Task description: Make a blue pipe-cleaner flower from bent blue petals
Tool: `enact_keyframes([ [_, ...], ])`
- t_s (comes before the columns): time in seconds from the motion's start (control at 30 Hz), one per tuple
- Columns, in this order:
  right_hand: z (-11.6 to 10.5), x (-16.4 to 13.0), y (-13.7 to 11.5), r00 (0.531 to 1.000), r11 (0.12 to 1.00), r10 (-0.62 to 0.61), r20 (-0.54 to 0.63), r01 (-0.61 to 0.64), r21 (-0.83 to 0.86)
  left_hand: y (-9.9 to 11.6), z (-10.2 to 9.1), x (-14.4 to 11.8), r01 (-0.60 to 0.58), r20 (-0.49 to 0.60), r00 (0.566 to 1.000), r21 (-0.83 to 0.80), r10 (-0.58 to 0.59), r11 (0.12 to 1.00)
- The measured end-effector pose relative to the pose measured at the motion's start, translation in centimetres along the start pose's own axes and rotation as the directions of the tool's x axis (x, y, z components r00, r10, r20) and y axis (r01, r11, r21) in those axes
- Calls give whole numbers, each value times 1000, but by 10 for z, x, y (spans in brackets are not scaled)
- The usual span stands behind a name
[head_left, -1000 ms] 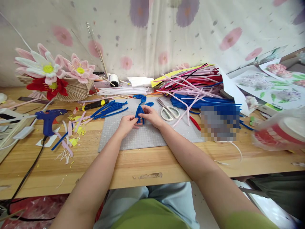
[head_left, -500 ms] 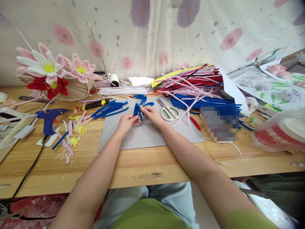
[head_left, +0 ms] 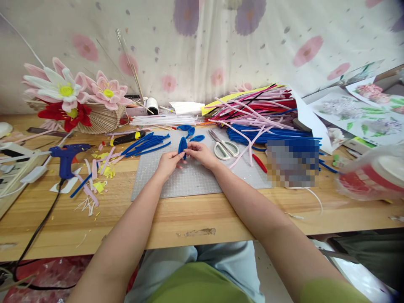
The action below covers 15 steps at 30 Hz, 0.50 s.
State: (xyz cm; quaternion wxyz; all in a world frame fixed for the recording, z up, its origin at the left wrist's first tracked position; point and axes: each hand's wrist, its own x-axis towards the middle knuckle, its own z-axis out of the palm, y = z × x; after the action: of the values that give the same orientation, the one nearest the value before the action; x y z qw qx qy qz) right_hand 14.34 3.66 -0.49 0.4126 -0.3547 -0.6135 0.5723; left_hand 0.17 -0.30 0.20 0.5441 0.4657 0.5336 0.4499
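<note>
Desk [head_left: 195, 219]: mat [head_left: 189, 183] lies behind front edge. Left hand [head_left: 170, 163], right hand [head_left: 199, 154] together pinch blue loop [head_left: 182, 144] low, apparently keeping it closed; scissors [head_left: 223, 145] within reach.

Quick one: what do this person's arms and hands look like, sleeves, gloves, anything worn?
Left hand and right hand are both bare, no gloves. No watch or bracelet shows on either arm; rings too small to rule out. A plain olive-green sleeve shows on the right upper arm; the left sleeve is out of frame. No cables or markings visible.
</note>
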Motion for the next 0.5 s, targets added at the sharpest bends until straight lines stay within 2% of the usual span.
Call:
enact_keyframes([
  [0.13, 1, -3, -6, 999, 998, -39, -4, 39, -44, 2, -2, -1, 14, 34, 999, 71, -16, 997],
  [0.23, 1, -5, -10, 998, 998, -47, 49, 49, -41, 3, -4, -2, 31, 77, 996, 55, -35, 998],
  [0.5, 4, -5, -8, 993, 998, 48, 112, -53, 38, 2, -5, -3, 27, 140, 989, 80, -38, 996],
])
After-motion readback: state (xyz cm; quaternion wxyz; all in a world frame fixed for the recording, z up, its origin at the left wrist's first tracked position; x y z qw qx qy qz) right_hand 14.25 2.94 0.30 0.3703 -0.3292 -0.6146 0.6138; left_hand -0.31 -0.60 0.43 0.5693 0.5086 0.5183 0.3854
